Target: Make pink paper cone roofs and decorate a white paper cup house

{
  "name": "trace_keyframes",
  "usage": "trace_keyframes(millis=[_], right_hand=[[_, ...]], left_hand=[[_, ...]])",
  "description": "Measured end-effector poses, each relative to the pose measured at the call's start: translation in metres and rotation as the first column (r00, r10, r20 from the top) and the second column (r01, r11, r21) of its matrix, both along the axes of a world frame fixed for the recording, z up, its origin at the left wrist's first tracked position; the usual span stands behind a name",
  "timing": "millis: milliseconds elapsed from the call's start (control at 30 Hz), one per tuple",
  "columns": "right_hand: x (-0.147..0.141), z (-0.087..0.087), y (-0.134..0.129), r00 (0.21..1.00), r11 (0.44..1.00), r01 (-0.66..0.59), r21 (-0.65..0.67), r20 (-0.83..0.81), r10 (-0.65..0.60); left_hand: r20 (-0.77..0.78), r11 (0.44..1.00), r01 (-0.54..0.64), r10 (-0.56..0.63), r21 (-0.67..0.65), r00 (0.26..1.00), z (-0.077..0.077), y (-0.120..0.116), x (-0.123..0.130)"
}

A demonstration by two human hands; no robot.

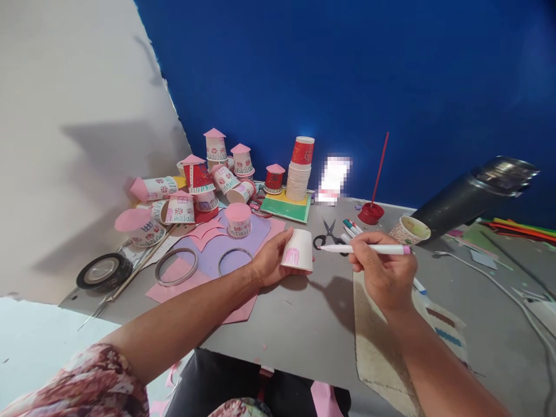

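A white paper cup (pixel 304 246) sits upside down in my left hand (pixel 273 260), the fingers wrapped round its side. On its wall is a pink arched door drawing. My right hand (pixel 382 269) grips a white marker (pixel 386 249) with a pink end, lying level in the fingers with its tip toward the cup but apart from it. Behind the marker are black scissors (pixel 330 231) with open blades and several more markers (pixel 351 227). Left of my left hand stands a decorated cup with a pink paper top (pixel 238 219).
Several decorated cup houses (pixel 180 207) crowd the back left. A stack of paper cups (pixel 299 179) stands on a green and yellow sheet. Tape rolls (pixel 104 271), pink and purple paper (pixel 208 249), a patterned cup (pixel 410 231), a dark flask (pixel 460 200) and a white cable (pixel 499 278) lie around.
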State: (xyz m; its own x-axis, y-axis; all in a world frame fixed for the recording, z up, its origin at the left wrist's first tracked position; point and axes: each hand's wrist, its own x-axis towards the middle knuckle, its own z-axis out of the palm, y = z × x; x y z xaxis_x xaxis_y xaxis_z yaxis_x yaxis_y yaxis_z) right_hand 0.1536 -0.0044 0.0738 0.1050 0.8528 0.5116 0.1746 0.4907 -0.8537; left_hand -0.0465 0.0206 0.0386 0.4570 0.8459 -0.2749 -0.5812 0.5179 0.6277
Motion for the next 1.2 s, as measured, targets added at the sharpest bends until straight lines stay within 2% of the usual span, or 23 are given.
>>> trace_keyframes(millis=[100,200,300,367,433,500,567,600,633,700,767,833,933,1033,1100,1200], right_hand=[[-0.001,-0.002,0.002,0.997,0.998,-0.045,-0.052,-0.061,0.042],[-0.002,-0.003,-0.002,0.992,0.991,-0.117,-0.062,-0.053,0.114],[0.000,-0.002,-0.005,0.979,0.978,-0.201,-0.061,-0.039,0.199],[0.002,-0.002,-0.002,0.977,0.976,-0.209,-0.054,-0.064,0.205],[0.004,-0.003,0.004,0.987,0.990,-0.134,-0.046,-0.098,0.129],[0.005,-0.006,0.011,0.997,0.999,0.007,-0.035,-0.073,-0.010],[0.004,-0.013,0.018,0.991,0.994,0.112,-0.003,0.068,-0.111],[0.003,-0.017,0.021,0.977,0.993,0.112,0.022,0.179,-0.114],[0.002,-0.021,0.023,0.947,0.995,0.089,0.048,0.307,-0.100],[0.000,-0.029,0.026,0.835,0.993,0.028,0.114,0.543,-0.086],[-0.001,-0.034,0.028,0.695,0.994,0.000,0.106,0.715,-0.076],[-0.002,-0.035,0.029,0.566,0.998,0.025,0.060,0.822,-0.063],[-0.002,-0.032,0.030,0.400,0.996,0.093,0.014,0.915,-0.050],[-0.004,-0.030,0.030,0.274,0.986,0.168,0.020,0.959,-0.066],[-0.006,-0.030,0.028,0.224,0.979,0.199,0.029,0.972,-0.074],[-0.006,-0.029,0.025,0.206,0.979,0.201,0.021,0.976,-0.063]], left_hand=[[-0.017,0.998,-0.064,0.064,0.014,0.998,0.000,0.000,0.002],[-0.031,0.992,-0.123,0.124,0.034,0.992,0.001,0.001,0.004],[-0.041,0.989,-0.143,0.144,0.033,0.989,0.003,0.002,0.004],[-0.040,0.989,-0.144,0.145,0.029,0.989,0.004,0.003,0.002],[-0.052,0.991,-0.128,0.129,0.032,0.990,0.004,0.003,0.001],[-0.077,0.994,-0.107,0.109,0.037,0.991,0.003,0.003,0.000],[-0.102,0.995,-0.097,0.100,0.040,0.990,0.003,0.003,-0.001],[-0.112,0.994,-0.101,0.106,0.048,0.988,0.003,0.004,-0.001],[-0.124,0.993,-0.100,0.107,0.059,0.987,0.002,0.004,-0.001],[-0.134,0.985,-0.127,0.143,0.117,0.981,0.002,0.005,0.000],[-0.134,0.966,-0.157,0.187,0.203,0.973,0.002,0.006,0.000],[-0.157,0.952,-0.147,0.194,0.270,0.968,0.003,0.006,-0.001],[-0.209,0.947,-0.083,0.153,0.310,0.966,0.006,0.003,-0.001],[-0.273,0.944,-0.020,0.116,0.330,0.955,0.008,0.001,0.000],[-0.342,0.936,0.020,0.108,0.351,0.933,0.008,0.000,0.001],[-0.463,0.891,0.061,0.175,0.450,0.869,0.007,0.000,0.001]])
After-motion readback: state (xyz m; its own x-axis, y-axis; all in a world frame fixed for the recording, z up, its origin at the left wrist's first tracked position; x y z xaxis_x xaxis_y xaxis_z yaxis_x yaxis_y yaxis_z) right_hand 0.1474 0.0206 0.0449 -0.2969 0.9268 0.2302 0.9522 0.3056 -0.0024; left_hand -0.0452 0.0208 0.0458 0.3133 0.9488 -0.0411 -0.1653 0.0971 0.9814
